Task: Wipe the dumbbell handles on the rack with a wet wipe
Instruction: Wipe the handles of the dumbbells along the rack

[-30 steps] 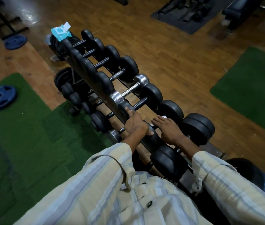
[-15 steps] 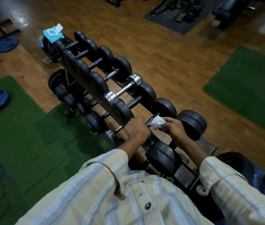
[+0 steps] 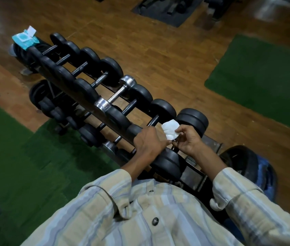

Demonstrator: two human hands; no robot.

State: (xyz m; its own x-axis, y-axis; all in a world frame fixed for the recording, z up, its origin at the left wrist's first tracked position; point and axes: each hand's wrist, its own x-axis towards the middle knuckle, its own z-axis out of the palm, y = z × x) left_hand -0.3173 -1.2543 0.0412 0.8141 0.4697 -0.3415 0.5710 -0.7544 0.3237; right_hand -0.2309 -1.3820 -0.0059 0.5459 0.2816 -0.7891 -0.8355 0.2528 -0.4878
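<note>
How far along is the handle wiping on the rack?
Early, by the look of it. Done: a wet wipe is out of the pack at the far end of the rack. In hand: the right hand pinches the wipe just off the nearest handle, the left hand rests on the rack. Left: the remaining handles; cleaned ones cannot be told apart.

Dumbbells (image 3: 122, 89) lay side by side along the rack (image 3: 80, 96), more on a lower tier to its left. A wipe packet (image 3: 24, 39) sat on the far end. Mats (image 3: 258, 71) lay on either side.
</note>
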